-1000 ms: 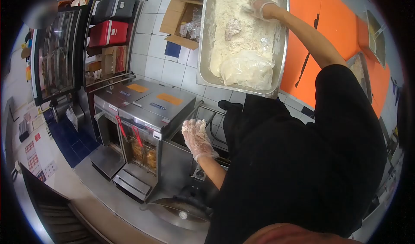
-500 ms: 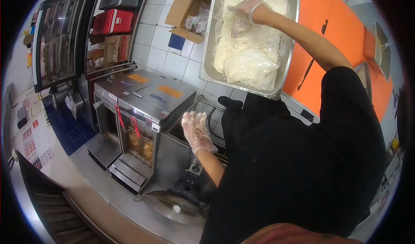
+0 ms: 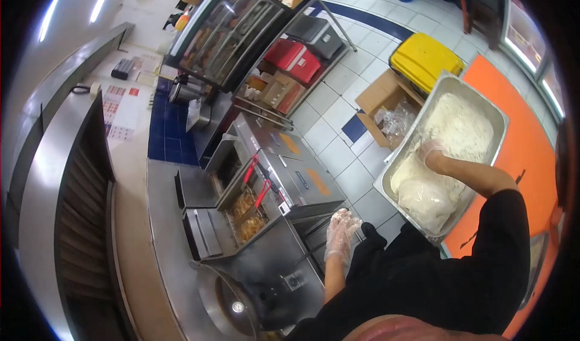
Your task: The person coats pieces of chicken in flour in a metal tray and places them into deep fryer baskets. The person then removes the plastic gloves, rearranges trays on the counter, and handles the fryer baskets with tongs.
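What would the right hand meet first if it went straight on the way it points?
The right hand would probably meet more pale powder first, then the tray wall beyond; its depth is unclear.

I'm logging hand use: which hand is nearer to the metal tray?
Right. The right hand is inside the metal tray; the left hand is outside it, raised off to the person's left.

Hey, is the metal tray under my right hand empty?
Not empty: the metal tray holds pale powder and a plastic bag, with your right hand inside.
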The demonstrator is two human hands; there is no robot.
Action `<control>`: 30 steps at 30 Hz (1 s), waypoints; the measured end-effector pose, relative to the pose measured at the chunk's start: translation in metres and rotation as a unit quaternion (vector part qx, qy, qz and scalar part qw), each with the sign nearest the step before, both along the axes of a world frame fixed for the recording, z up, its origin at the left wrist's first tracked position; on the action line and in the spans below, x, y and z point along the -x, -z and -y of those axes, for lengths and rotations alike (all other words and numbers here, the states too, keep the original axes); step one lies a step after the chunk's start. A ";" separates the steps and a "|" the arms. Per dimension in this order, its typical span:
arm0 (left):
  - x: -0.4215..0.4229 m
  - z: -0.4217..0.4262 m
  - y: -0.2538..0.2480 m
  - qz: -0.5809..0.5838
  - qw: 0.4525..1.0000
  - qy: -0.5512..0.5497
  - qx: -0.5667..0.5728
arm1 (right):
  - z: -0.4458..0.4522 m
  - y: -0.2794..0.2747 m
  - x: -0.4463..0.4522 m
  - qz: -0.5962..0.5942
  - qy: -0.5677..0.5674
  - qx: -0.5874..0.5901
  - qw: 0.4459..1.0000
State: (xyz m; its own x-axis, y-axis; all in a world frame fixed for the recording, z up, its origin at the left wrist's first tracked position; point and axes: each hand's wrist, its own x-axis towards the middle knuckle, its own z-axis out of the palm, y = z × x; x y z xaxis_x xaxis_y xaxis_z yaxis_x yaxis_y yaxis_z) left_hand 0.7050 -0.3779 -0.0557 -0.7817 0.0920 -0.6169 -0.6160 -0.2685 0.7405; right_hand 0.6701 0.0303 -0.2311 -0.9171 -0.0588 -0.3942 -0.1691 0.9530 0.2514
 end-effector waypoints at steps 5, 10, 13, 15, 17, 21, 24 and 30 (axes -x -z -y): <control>-0.005 0.009 0.004 -0.034 0.999 -0.011 -0.038 | -0.088 -0.031 -0.032 -0.158 0.174 0.238 0.942; 0.021 0.013 0.021 -0.032 0.997 0.002 -0.069 | -0.092 -0.067 -0.082 -0.279 0.192 0.338 0.878; 0.028 -0.007 0.015 -0.067 0.993 0.001 -0.098 | -0.085 -0.079 -0.085 -0.292 0.224 0.345 0.863; 0.033 -0.010 -0.007 -0.090 0.988 0.080 -0.099 | -0.067 -0.108 -0.090 -0.336 0.160 0.438 0.818; 0.043 -0.003 -0.005 -0.089 0.987 0.074 -0.114 | -0.081 -0.097 -0.085 -0.242 0.285 0.500 0.781; 0.053 0.022 -0.013 -0.065 0.990 0.098 -0.082 | -0.072 -0.113 -0.096 -0.170 0.531 0.671 0.489; 0.071 0.045 -0.009 -0.050 0.993 0.070 -0.077 | -0.073 -0.104 -0.100 -0.248 0.483 0.743 0.392; 0.127 0.133 0.032 -0.086 0.985 0.008 -0.147 | -0.025 -0.201 -0.056 -0.192 0.367 0.738 0.533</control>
